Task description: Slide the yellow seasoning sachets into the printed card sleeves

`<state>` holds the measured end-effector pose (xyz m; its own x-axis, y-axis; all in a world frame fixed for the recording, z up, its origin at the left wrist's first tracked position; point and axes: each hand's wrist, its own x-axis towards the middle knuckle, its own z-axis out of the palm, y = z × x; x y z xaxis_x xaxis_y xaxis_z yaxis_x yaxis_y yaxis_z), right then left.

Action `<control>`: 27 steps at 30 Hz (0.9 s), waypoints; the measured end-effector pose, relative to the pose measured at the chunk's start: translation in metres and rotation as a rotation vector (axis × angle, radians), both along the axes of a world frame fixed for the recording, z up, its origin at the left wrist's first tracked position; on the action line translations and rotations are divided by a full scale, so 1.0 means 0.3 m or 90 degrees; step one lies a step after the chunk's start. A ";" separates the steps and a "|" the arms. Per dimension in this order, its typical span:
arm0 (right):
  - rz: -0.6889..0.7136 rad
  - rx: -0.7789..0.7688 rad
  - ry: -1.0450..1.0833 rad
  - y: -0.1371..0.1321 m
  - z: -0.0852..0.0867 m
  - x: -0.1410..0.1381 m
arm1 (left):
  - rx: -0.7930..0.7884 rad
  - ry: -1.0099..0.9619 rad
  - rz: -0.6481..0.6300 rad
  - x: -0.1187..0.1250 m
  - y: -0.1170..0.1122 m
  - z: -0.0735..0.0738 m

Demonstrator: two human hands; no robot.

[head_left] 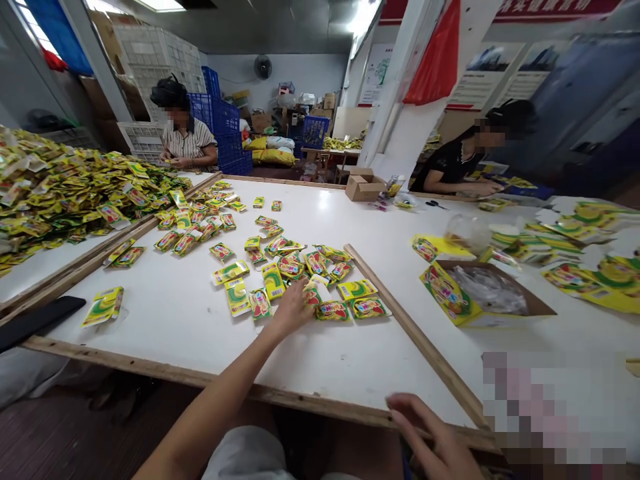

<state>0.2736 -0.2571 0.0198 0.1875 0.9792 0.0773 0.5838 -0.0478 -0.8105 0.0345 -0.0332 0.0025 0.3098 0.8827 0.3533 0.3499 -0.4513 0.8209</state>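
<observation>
The person's left hand (293,310) reaches down into a loose cluster, its fingers bent around or against a small printed carton (312,295); from here I cannot tell whether they have closed on it or merely touch it. The right hand (433,437) hangs palm-inward near the table's front edge, thumb and fingers well parted, with nothing in it.

The carton is yellow and green with red on its printed face, and a pale patch shows beside the fingertips. It lies near the middle of the white tabletop (310,360), at the near side of its cluster. The neighbouring cartons (274,280) are of the same bright kind, lying flat or overlapping at all angles, some showing a barcode.

A wooden strip (420,337) runs just to the right of them. Beyond it stands an open yellow display box (453,300) holding clear plastic bags (490,290). Out to the left, a lone carton (104,305) lies near a flat black object (43,322), and past a wooden divider a great heap of cartons (75,193) fills the side.

Across the table I see a cardboard box (364,187) and dark-handled scissors (437,204). A co-worker in a striped shirt (195,141) sits at the far left; another in black (447,163) bends over the far right.
</observation>
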 end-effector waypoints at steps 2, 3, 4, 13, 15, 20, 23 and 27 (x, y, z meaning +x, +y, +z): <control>0.004 0.027 0.067 0.084 -0.009 -0.113 | -0.044 -0.035 0.022 0.002 -0.098 0.000; -0.003 0.049 0.103 0.125 -0.018 -0.159 | -0.083 -0.068 0.029 0.002 -0.150 -0.003; -0.015 0.075 0.142 0.164 -0.029 -0.199 | -0.114 -0.099 0.027 0.003 -0.199 -0.008; -0.036 0.138 0.264 0.287 -0.138 -0.319 | -0.262 -0.264 -0.044 -0.030 -0.354 -0.063; -0.010 0.126 0.260 0.279 -0.139 -0.315 | -0.265 -0.244 -0.064 -0.041 -0.347 -0.063; 0.043 0.076 0.242 0.294 -0.113 -0.310 | -0.263 -0.188 -0.086 -0.045 -0.332 -0.060; 0.031 0.099 0.227 0.314 -0.112 -0.318 | -0.226 -0.221 -0.082 -0.035 -0.334 -0.056; 0.002 0.136 0.282 0.316 -0.126 -0.326 | -0.222 -0.296 -0.080 -0.020 -0.348 -0.055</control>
